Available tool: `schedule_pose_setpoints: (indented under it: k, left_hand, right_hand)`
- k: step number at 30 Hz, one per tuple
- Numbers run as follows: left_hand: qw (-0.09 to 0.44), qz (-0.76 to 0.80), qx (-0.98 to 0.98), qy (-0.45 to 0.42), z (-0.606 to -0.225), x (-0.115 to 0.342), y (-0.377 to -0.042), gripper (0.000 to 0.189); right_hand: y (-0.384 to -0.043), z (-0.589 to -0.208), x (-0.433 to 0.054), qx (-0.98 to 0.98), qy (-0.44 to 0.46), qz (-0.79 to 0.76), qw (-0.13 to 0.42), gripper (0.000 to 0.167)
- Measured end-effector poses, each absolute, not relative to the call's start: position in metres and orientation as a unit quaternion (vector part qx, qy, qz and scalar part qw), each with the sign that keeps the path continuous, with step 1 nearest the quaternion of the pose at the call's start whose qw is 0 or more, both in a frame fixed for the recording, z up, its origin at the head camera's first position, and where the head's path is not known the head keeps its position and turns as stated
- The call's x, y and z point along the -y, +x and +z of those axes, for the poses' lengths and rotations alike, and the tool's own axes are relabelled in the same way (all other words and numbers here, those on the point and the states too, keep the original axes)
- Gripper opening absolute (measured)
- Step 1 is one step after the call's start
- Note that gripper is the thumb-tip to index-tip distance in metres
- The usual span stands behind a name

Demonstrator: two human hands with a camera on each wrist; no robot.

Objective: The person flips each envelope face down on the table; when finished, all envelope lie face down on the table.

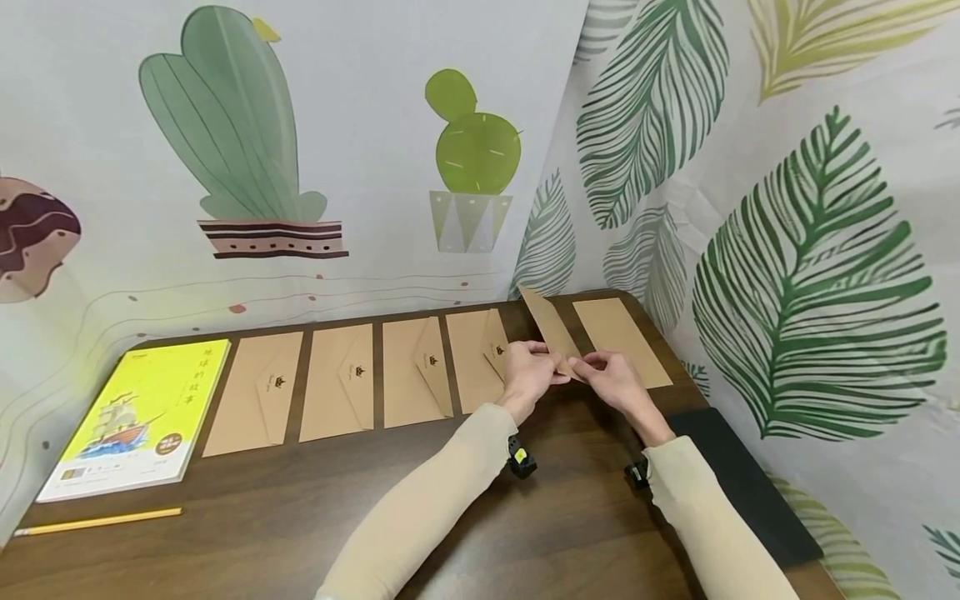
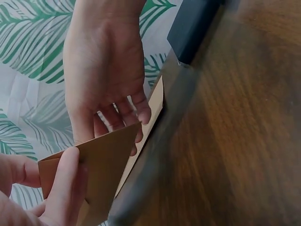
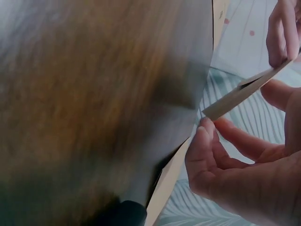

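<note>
Raised and tilted above the back right of the table, a brown kraft envelope (image 1: 551,327) is between my two hands. My left hand (image 1: 527,373) pinches its near left edge; in the left wrist view the thumb (image 2: 68,162) lies along the paper. My right hand (image 1: 617,387) holds the near right part, and the right wrist view shows its fingertips (image 3: 207,126) at a corner and the thumb against the envelope (image 3: 235,99). A narrow dark gap shows along the envelope's edge there. Another brown envelope (image 1: 621,342) lies flat right of the hands.
Several brown envelopes (image 1: 336,383) with crown prints lie in a row left of the hands. Farther left are a yellow book (image 1: 150,400) and a pencil (image 1: 105,522). A black flat object (image 1: 742,483) lies by the right forearm. Patterned cloth (image 1: 375,167) borders the table (image 1: 285,525).
</note>
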State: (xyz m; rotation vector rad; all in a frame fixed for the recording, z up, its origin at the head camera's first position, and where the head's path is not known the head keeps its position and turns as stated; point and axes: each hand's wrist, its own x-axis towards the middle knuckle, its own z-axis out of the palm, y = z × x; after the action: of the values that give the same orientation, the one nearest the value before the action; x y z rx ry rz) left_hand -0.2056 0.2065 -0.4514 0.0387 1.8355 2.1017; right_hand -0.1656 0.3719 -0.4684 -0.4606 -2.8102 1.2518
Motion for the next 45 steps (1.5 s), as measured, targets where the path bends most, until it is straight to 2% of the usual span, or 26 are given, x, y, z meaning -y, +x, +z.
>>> schedule_pose_setpoints:
  k: [13,16,20,24,28,35,40,45]
  left_hand:
    - [0.193,0.644,-0.740,0.008,-0.459,-0.197,-0.210,0.038]
    - [0.209,0.611,-0.764,0.018,-0.462,-0.196,-0.214,0.013]
    - [0.216,0.567,-0.794,0.040,-0.482,-0.203,-0.231,0.041]
    - [0.192,0.489,-0.848,0.069,-0.510,-0.217,-0.251,0.026]
    - [0.163,0.410,-0.893,0.086,-0.522,-0.227,-0.258,0.011]
    - [0.153,0.339,-0.923,0.101,-0.521,-0.235,-0.257,0.016]
    - [0.130,0.305,-0.937,0.115,-0.525,-0.237,-0.257,0.009]
    - [0.119,0.306,-0.936,0.130,-0.526,-0.234,-0.263,0.006]
  right_hand:
    - [-0.171,-0.468,-0.378,0.908,-0.172,0.380,-0.031,0.077]
    - [-0.176,-0.470,-0.381,0.919,-0.167,0.354,-0.037,0.079]
    - [-0.193,-0.497,-0.398,0.938,-0.162,0.305,-0.036,0.080]
    - [-0.213,-0.532,-0.417,0.946,-0.164,0.278,-0.032,0.082]
    - [-0.221,-0.547,-0.426,0.949,-0.161,0.268,-0.030,0.085]
    - [-0.221,-0.551,-0.424,0.960,-0.158,0.233,-0.012,0.073]
    - [-0.221,-0.554,-0.422,0.968,-0.146,0.202,0.015,0.058]
    - [-0.221,-0.552,-0.417,0.971,-0.142,0.192,0.019,0.057]
